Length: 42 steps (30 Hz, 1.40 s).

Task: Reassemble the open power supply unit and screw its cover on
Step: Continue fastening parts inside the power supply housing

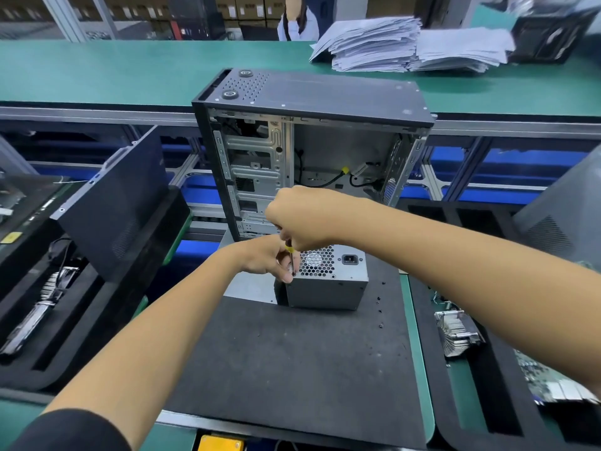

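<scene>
**benchrat:** so where's the power supply unit (pixel 327 281) sitting right now?

**solderjoe:** on the dark foam mat (pixel 292 353), toward its far edge, right in front of the open PC case (pixel 312 151). Cover looks to be on, honeycomb fan grille and the power socket are facing up.

**benchrat:** and the hands?

**solderjoe:** right hand (pixel 305 219) is curled around the handle of a screwdriver (pixel 291 260), yellow bit of the handle poking out under the fist, shaft pointing straight down at the unit's top left corner. Left hand (pixel 270 258) is at that same corner, fingers bent and pinching around the shaft near the tip, touching the unit's edge. Can't see the screw itself, fingers cover it.

**benchrat:** any loose screws lying around?

**solderjoe:** yeah, about 4 small dark screws (pixel 379 309) on the mat just right of the unit, a bit apart from each other.

**benchrat:** what else is on the bench?

**solderjoe:** a black side panel (pixel 120 203) leaning in the foam tray on the left, a finned heatsink (pixel 457 332) in the tray on the right, and a stack of papers (pixel 390 43) on the green bench behind the case.
</scene>
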Each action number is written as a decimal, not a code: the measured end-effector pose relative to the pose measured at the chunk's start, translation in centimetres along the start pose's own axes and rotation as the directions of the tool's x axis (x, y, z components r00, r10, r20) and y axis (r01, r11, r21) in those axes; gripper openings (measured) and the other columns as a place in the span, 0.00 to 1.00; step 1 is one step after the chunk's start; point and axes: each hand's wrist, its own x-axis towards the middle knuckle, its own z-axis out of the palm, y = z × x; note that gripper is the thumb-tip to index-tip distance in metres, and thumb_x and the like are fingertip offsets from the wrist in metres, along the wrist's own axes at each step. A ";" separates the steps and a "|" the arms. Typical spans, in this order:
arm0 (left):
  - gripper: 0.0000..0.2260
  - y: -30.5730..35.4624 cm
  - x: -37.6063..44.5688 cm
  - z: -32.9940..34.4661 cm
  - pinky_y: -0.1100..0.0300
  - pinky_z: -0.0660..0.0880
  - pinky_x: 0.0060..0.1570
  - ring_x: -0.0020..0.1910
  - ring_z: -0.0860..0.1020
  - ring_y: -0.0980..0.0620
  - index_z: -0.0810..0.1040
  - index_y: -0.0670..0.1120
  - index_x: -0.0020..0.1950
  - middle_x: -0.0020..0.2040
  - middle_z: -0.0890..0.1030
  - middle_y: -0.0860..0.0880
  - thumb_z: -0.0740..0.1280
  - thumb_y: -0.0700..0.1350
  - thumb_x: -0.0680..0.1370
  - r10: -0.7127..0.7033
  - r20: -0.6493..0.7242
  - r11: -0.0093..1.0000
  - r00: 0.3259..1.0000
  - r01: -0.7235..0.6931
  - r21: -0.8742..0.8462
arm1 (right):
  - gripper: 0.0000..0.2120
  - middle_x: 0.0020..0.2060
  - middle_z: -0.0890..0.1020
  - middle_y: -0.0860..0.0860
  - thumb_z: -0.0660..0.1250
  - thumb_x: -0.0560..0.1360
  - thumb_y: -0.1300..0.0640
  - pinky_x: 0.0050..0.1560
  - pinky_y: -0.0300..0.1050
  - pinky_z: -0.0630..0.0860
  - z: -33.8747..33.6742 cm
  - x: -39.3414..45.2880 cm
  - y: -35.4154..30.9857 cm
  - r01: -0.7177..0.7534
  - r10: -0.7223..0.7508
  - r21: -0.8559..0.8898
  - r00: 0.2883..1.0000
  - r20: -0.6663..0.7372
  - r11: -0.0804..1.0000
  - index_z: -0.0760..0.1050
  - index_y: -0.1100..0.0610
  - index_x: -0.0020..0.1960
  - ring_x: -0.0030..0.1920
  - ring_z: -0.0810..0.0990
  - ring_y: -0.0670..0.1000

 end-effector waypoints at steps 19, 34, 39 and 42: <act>0.08 -0.1 0.9 0.3 0.72 0.70 0.35 0.35 0.76 0.60 0.78 0.44 0.50 0.36 0.77 0.50 0.72 0.37 0.73 -0.017 -0.016 0.999 1.000 0.017 0.034 | 0.17 0.29 0.67 0.50 0.58 0.79 0.54 0.26 0.43 0.59 0.7 0.5 0.1 -0.030 0.026 -0.138 0.999 -0.027 0.990 0.63 0.56 0.32 0.27 0.67 0.50; 0.08 -0.2 0.8 0.4 0.67 0.72 0.42 0.37 0.76 0.58 0.77 0.47 0.49 0.40 0.78 0.47 0.71 0.38 0.73 -0.020 -0.013 0.999 1.000 0.021 0.027 | 0.19 0.29 0.65 0.50 0.57 0.81 0.54 0.26 0.43 0.58 0.4 0.1 -0.3 -0.001 -0.002 -0.093 1.000 -0.024 0.996 0.60 0.56 0.33 0.27 0.65 0.49; 0.07 -0.1 0.6 0.5 0.73 0.70 0.38 0.33 0.75 0.62 0.77 0.39 0.50 0.37 0.77 0.50 0.70 0.34 0.73 -0.021 -0.033 0.999 0.999 0.020 -0.033 | 0.06 0.46 0.71 0.53 0.65 0.74 0.62 0.30 0.43 0.65 -0.3 0.1 0.2 0.054 -0.065 0.098 0.992 0.111 0.994 0.68 0.60 0.48 0.34 0.70 0.50; 0.07 -0.2 0.7 0.5 0.75 0.69 0.38 0.33 0.75 0.66 0.78 0.45 0.50 0.41 0.79 0.50 0.72 0.38 0.73 -0.032 -0.031 0.999 0.999 0.032 -0.005 | 0.09 0.41 0.78 0.55 0.64 0.76 0.56 0.34 0.45 0.71 0.4 0.3 -0.1 0.049 -0.047 0.057 0.998 -0.042 0.997 0.75 0.60 0.41 0.38 0.76 0.53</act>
